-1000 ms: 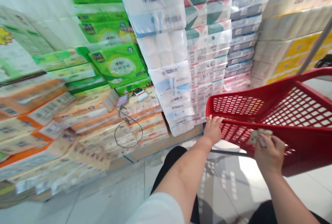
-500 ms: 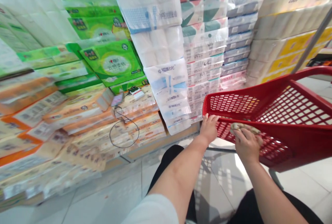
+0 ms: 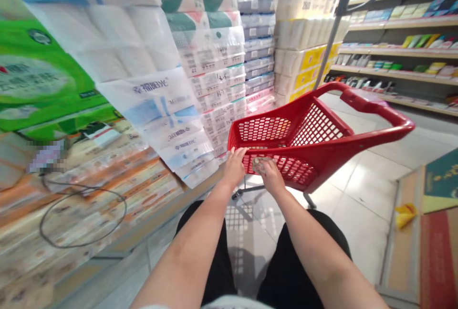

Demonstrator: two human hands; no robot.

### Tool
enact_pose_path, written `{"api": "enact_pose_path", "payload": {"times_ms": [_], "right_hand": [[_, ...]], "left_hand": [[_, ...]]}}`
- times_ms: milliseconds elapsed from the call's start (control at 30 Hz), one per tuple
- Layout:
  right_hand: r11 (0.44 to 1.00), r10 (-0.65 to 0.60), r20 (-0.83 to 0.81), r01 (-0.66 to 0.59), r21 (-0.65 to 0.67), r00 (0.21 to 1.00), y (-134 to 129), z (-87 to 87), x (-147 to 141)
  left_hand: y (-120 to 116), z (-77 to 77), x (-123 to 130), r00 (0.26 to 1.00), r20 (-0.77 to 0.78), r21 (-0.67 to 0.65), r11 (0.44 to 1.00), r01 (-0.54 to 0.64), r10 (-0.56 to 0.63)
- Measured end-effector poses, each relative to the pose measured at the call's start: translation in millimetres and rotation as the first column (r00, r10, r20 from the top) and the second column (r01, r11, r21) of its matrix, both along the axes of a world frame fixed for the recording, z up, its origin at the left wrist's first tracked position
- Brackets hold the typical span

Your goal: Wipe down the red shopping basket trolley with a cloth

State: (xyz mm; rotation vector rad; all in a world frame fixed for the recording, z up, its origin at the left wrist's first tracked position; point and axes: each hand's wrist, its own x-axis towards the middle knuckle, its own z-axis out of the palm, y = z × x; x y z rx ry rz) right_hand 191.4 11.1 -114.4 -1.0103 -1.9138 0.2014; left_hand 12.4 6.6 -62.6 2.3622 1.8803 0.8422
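Note:
A red plastic shopping cart (image 3: 329, 158) with perforated sides stands in front of my knees. My left hand (image 3: 234, 165) is closed over the rim at its near left corner, fingers hooked on the edge. Just to the right, my right hand (image 3: 273, 176) presses a crumpled, dirty-looking beige cloth (image 3: 257, 164) against the outside of the cart's lattice side. Part of the cloth is hidden beneath my fingers.
Stacked toilet paper packs (image 3: 161, 103) line the left, beside green tissue packs (image 3: 46, 70). A grey pole (image 3: 327, 51) rises behind the cart. Product shelves (image 3: 397, 51) stand at the back right. A yellow wrapper (image 3: 405, 215) lies near a red carton (image 3: 438, 256) at right.
The view has swung to the right, bringing the cart handle and far shelves into sight. My left hand still holds the rim, and my right hand keeps the cloth on the cart's side.

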Motion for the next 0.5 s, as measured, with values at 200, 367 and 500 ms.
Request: {"api": "enact_pose_path", "payload": {"times_ms": [200, 367, 500], "right_hand": [[0.995, -0.08, 0.061, 0.083, -0.056, 0.995, -2, -5.2, -4], [0.995, -0.084, 0.141, 0.091, -0.044, 0.986, -5, -2.3, -7], [0.99, -0.115, 0.191, 0.127, -0.052, 0.975, -7, -3.2, -12]], "left_hand": [[-2, 1.1, 0, 0.999, -0.032, 0.034, 0.999, 0.027, -0.026], [0, 0.1, -10, 0.999, -0.044, -0.005, 1.0, 0.0, 0.0], [2, 4.0, -19, 0.999, -0.03, -0.034, 0.999, 0.013, -0.014]]}}
